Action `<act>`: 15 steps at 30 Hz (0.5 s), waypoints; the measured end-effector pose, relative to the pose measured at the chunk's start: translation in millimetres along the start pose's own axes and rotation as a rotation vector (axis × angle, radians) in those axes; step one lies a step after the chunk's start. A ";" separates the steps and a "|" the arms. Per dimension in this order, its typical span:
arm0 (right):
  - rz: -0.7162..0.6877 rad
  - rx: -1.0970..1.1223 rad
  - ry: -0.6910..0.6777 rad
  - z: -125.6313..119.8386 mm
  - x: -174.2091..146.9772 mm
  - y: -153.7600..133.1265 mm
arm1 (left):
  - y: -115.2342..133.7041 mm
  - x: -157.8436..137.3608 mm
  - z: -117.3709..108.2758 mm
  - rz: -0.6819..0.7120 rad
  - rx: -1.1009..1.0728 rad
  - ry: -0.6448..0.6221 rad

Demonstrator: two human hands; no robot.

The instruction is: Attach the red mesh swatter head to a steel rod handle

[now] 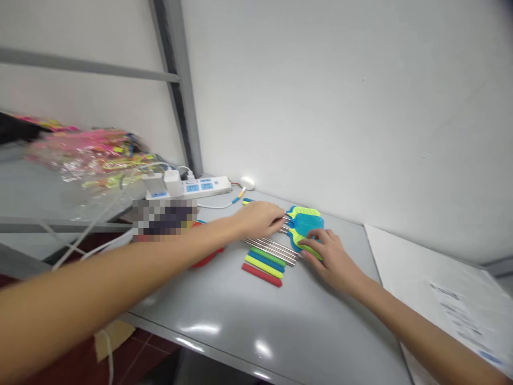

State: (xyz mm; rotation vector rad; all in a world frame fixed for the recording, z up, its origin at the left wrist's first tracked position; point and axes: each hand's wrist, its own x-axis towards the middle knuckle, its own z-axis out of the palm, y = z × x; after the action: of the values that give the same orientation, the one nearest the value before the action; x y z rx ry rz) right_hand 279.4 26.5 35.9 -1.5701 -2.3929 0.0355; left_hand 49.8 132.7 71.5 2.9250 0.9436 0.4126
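Fly swatters with blue and yellow-green mesh heads (309,222) lie side by side on a grey table, their thin metal rods pointing left. My left hand (260,218) is over those rods, its fingers closed on a fly swatter near the neck and hiding part of the shafts. At the near side of the heads, my right hand (331,258) has its fingers apart and touches the lowest yellow-green head. Just below my left hand lie loose metal rods (276,250). Beside them is a row of grip sleeves in green, blue, yellow and red (262,275).
A white power strip (210,186) with plugged-in chargers and cables stands at the back left. Red round-edged pieces (206,259) lie partly behind my left forearm. Colourful plastic-wrapped goods (100,152) fill the left shelf. A white printed sheet (433,272) lies at right.
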 end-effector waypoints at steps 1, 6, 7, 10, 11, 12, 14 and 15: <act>0.014 0.003 0.004 0.6 -1.9 2.2 | 0.7 8.4 -3.8 0.005 -0.019 -0.016; 0.047 0.024 0.037 6.7 -3.5 9.3 | 10.8 49.1 -20.9 -0.064 -0.064 -0.109; 0.045 0.022 0.042 7.3 -2.6 10.3 | 15.0 55.9 -23.8 -0.077 -0.068 -0.140; 0.029 0.019 0.043 7.4 2.3 14.5 | 28.3 72.8 -31.1 -0.097 -0.078 -0.239; 0.021 0.018 0.039 7.1 4.6 16.2 | 31.8 77.2 -32.9 -0.106 -0.082 -0.265; 0.014 0.018 0.038 6.8 7.2 18.1 | 34.5 80.9 -34.2 -0.117 -0.088 -0.287; 0.002 0.017 0.037 6.6 12.3 21.4 | 36.9 86.2 -36.2 -0.147 -0.098 -0.310; -0.002 0.015 0.037 6.6 14.5 22.6 | 36.9 87.8 -36.9 -0.162 -0.103 -0.317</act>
State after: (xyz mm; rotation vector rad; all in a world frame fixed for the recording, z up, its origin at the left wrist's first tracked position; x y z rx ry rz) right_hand 292.6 49.7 28.8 -1.5480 -2.3608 0.0240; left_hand 129.4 152.0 132.4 2.6848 1.0625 -0.0116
